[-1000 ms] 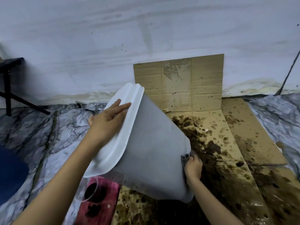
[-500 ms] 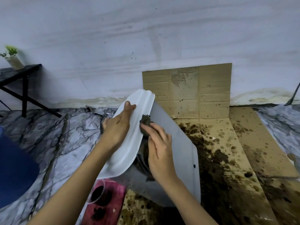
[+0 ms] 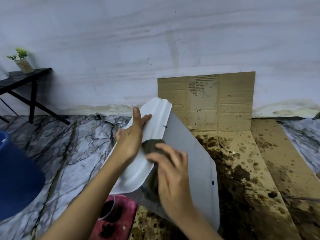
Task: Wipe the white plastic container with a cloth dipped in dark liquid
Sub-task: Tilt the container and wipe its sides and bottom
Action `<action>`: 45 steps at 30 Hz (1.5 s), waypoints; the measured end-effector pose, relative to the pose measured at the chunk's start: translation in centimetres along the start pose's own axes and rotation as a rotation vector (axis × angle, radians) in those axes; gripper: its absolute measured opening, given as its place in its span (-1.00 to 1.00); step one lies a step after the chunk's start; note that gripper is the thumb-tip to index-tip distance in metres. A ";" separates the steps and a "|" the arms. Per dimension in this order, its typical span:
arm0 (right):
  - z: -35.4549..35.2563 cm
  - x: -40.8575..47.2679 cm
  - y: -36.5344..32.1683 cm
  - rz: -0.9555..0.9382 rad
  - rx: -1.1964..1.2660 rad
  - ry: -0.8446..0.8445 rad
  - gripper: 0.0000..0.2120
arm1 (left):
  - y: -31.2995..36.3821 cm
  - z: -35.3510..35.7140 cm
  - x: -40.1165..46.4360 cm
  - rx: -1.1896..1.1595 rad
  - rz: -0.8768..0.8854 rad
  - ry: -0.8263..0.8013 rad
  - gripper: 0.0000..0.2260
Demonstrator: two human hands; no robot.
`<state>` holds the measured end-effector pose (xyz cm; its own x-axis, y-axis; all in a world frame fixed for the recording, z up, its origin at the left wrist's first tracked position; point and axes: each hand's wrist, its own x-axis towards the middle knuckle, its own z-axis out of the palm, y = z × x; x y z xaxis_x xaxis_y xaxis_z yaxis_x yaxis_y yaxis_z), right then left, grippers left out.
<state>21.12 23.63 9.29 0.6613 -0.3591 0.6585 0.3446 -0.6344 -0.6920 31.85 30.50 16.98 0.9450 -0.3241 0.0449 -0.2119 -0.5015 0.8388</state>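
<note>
A white plastic container (image 3: 194,153) stands tilted on stained cardboard, its lid (image 3: 154,122) facing left and up. My left hand (image 3: 131,137) grips the lid's upper edge, fingers spread over it. My right hand (image 3: 171,172) presses a dark wet cloth (image 3: 152,146) against the container where the lid meets the side wall. A dark smear (image 3: 152,184) runs down the wall below the cloth. The right hand is motion-blurred.
A clear cup of dark liquid (image 3: 108,207) sits on a red cloth (image 3: 121,222) just below the container. Stained cardboard (image 3: 242,170) covers the floor and leans on the wall. A blue tub (image 3: 15,174) is at left, a black stand with a plant (image 3: 22,78) far left.
My right hand went from the container's lower right side up to the lid edge with the cloth, then slid down along it, leaving a dark smear. The left hand kept its hold.
</note>
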 end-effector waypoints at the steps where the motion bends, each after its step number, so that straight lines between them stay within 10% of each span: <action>1: 0.0 -0.6 -0.7 -0.058 -0.022 -0.012 -0.74 | 0.1 0.3 0.0 -0.044 -0.004 -0.004 -0.25; 17: 0.7 14.9 7.7 0.257 -0.341 -0.161 -0.64 | 1.9 1.3 -1.0 -0.077 -0.023 -0.019 -0.30; 25: -2.6 8.7 2.9 -0.095 -0.250 -0.307 -0.53 | 1.7 1.7 -0.8 -0.171 0.015 -0.016 -0.34; 38: -1.0 18.2 8.1 0.175 -0.406 -0.321 -0.72 | 2.4 1.7 -1.1 -0.053 -0.020 -0.020 -0.27; 45: -3.6 10.3 4.0 -0.159 -0.235 -0.274 -0.71 | 1.8 2.1 -0.6 -0.134 0.023 -0.009 -0.18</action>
<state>26.92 14.96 14.31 0.7762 -0.0683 0.6268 0.3162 -0.8180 -0.4806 30.36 28.09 17.30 0.9379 -0.3416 0.0603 -0.1974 -0.3825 0.9026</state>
